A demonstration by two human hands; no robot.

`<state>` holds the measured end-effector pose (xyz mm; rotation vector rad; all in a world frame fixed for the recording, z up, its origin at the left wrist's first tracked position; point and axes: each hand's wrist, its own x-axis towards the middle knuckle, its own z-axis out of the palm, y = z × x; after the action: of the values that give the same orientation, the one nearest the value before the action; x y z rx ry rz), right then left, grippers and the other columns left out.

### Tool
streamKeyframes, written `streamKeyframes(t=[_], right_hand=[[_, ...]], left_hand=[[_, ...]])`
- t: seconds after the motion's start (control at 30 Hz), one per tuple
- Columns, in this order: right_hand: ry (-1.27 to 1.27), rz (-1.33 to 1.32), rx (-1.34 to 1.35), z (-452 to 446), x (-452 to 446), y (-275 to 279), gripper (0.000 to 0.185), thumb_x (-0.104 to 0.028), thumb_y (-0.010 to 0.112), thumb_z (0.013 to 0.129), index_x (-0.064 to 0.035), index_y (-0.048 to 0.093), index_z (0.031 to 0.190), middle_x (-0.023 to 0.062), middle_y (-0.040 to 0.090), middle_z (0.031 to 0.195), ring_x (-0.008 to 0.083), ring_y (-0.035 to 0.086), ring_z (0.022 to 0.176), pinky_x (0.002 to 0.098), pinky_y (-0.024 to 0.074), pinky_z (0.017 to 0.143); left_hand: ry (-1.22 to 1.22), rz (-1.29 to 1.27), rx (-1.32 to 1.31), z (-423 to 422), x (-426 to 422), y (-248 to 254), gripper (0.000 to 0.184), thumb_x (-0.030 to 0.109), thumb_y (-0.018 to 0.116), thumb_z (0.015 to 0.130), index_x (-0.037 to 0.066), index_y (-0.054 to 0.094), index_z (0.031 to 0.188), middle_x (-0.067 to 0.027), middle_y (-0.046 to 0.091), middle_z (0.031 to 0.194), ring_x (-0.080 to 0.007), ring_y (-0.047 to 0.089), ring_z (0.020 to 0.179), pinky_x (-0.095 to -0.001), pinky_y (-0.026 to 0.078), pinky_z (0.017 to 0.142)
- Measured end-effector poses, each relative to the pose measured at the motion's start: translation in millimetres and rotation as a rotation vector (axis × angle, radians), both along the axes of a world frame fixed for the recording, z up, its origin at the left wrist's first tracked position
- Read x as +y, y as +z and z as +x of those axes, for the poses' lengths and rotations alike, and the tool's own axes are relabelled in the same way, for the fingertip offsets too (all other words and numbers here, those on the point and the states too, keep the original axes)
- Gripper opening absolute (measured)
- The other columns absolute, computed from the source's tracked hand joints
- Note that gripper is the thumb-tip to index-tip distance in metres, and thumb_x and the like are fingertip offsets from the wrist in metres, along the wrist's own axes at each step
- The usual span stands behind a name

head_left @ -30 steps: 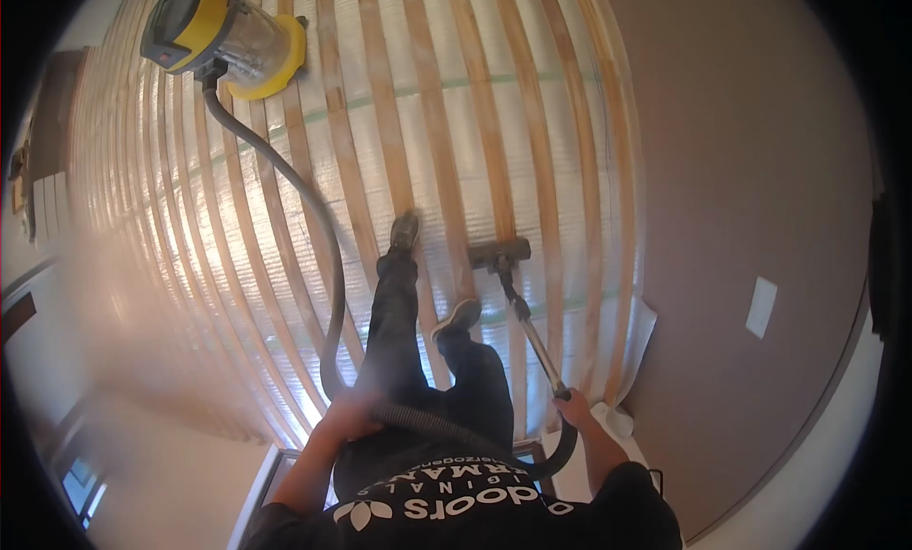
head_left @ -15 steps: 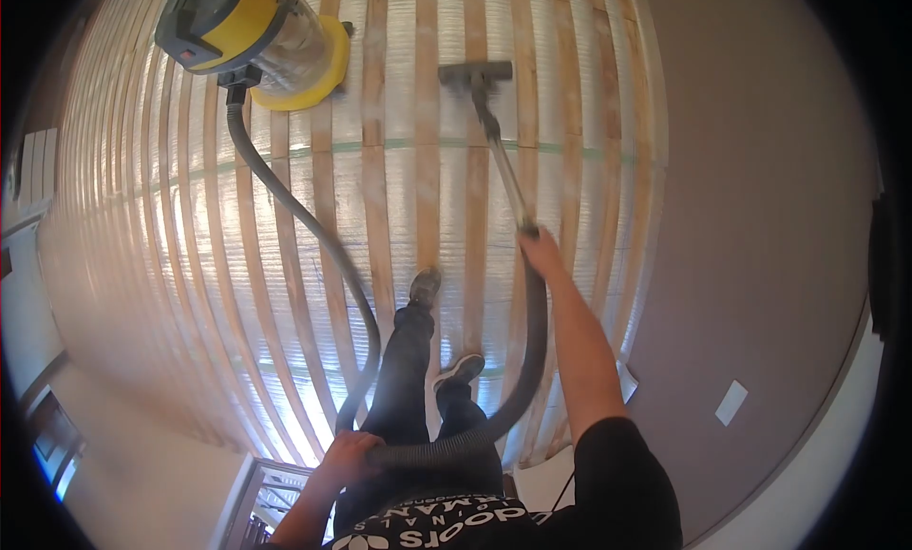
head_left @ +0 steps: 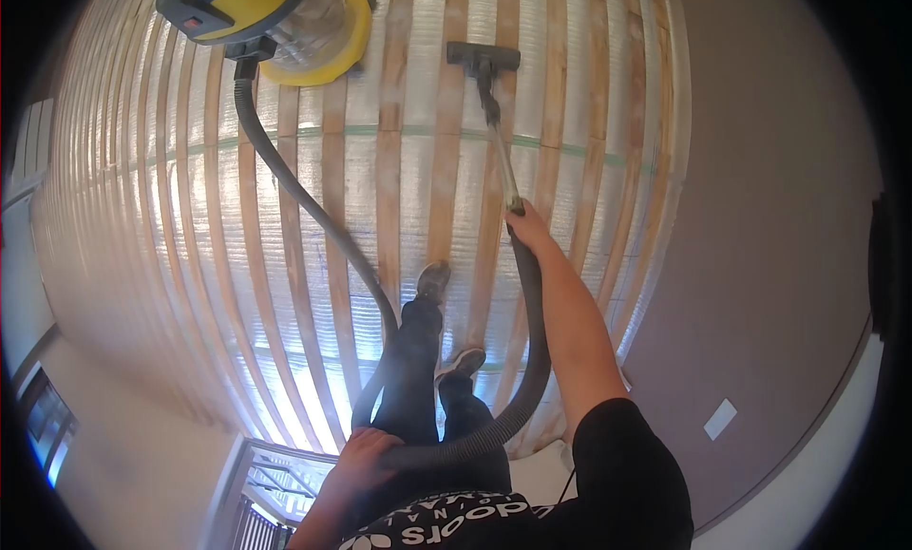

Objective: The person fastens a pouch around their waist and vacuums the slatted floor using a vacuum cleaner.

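My right hand (head_left: 528,229) is closed round the grip of a vacuum cleaner wand (head_left: 506,167), arm stretched forward. At the wand's far end, a wide dark floor nozzle (head_left: 483,58) rests over the wooden battens and silvery foil. My left hand (head_left: 366,453) is wrapped round the grey ribbed vacuum hose (head_left: 535,336) close to my waist. From there the hose loops up to my right hand on one side. On the other it runs forward to the yellow and black vacuum cleaner (head_left: 328,70), which has a clear tank and stands ahead on the left.
Long wooden battens (head_left: 388,203) run away from me over reflective foil, crossed by green tape (head_left: 418,130). My shoes (head_left: 434,280) stand among the battens. A brownish wall (head_left: 760,218) with a white plate (head_left: 720,420) rises on the right. A doorway (head_left: 285,479) shows at lower left.
The nozzle and my right hand have shifted left across the battens. My left hand keeps hold of the hose. The whole view has tilted slightly, with the vacuum cleaner now higher in frame.
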<state>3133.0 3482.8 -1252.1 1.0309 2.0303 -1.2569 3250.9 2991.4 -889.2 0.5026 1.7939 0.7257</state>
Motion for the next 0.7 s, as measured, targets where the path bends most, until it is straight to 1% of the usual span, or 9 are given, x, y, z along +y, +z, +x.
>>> streamKeyframes(t=[0.07,0.1,0.2,0.3,0.4,0.5,0.6,0.7], right_hand=[[-0.063,-0.098,-0.132,20,-10,29,0.075,-0.038,0.07,0.093,-0.0083,0.046,0.158,0.0221,0.075,0.12,0.0352,0.073,0.11,0.043,0.0553,0.099],[-0.096,-0.148,-0.198,28,-16,44,0.077,-0.039,0.069,0.094,-0.0084,0.044,0.16,0.0232,0.074,0.123,0.0368,0.072,0.114,0.0432,0.0546,0.101],[0.003,-0.065,-0.183,86,-18,15,0.083,-0.042,0.07,0.094,-0.0083,0.039,0.163,0.0267,0.069,0.137,0.0412,0.066,0.128,0.044,0.0506,0.109],[-0.014,-0.13,-0.213,121,-28,36,0.086,-0.045,0.072,0.093,-0.008,0.039,0.163,0.029,0.063,0.146,0.0432,0.06,0.137,0.0443,0.0471,0.114],[-0.027,-0.149,-0.202,167,-45,40,0.087,-0.046,0.073,0.092,-0.0079,0.039,0.163,0.0289,0.064,0.144,0.0427,0.062,0.135,0.0445,0.0479,0.113],[-0.062,-0.163,-0.222,220,-66,27,0.088,-0.046,0.073,0.092,-0.0078,0.04,0.163,0.0291,0.064,0.144,0.0426,0.063,0.134,0.0443,0.0487,0.112],[-0.075,-0.15,-0.255,258,-87,38,0.087,-0.045,0.073,0.091,-0.0084,0.04,0.163,0.0288,0.065,0.142,0.0417,0.065,0.131,0.0442,0.0504,0.111],[-0.129,-0.181,-0.172,346,-115,-7,0.073,-0.03,0.074,0.096,-0.0061,0.045,0.158,0.0213,0.072,0.121,0.0311,0.073,0.101,0.0452,0.0622,0.078]], left_hand=[[-0.053,0.036,-0.01,-4,-1,3,0.059,0.02,0.09,0.065,0.015,0.068,0.119,-0.0086,0.071,0.11,-0.0337,0.067,0.112,-0.0474,0.047,0.106],[-0.086,0.015,-0.017,-5,-2,2,0.057,0.02,0.09,0.067,0.015,0.068,0.12,-0.0083,0.072,0.111,-0.0323,0.067,0.113,-0.047,0.047,0.106],[-0.166,-0.037,-0.04,-4,-7,5,0.053,0.023,0.09,0.071,0.016,0.069,0.12,-0.0074,0.073,0.112,-0.0292,0.068,0.116,-0.0459,0.046,0.107],[-0.204,-0.054,-0.037,3,-15,9,0.05,0.026,0.089,0.073,0.018,0.07,0.119,-0.0066,0.073,0.112,-0.0285,0.069,0.115,-0.045,0.047,0.106],[-0.238,-0.058,-0.017,19,-26,15,0.048,0.028,0.088,0.074,0.019,0.07,0.118,-0.0064,0.073,0.11,-0.0281,0.069,0.114,-0.0443,0.048,0.104],[-0.281,-0.065,-0.007,36,-38,15,0.048,0.029,0.088,0.075,0.019,0.07,0.119,-0.0063,0.073,0.109,-0.0282,0.069,0.114,-0.0443,0.049,0.104],[-0.332,-0.087,-0.005,51,-45,15,0.047,0.029,0.087,0.075,0.019,0.07,0.119,-0.0063,0.073,0.11,-0.0284,0.069,0.114,-0.045,0.049,0.104],[-0.392,-0.093,0.001,71,-54,16,0.048,0.029,0.087,0.075,0.02,0.07,0.119,-0.0064,0.073,0.11,-0.0286,0.069,0.113,-0.0455,0.048,0.104]])
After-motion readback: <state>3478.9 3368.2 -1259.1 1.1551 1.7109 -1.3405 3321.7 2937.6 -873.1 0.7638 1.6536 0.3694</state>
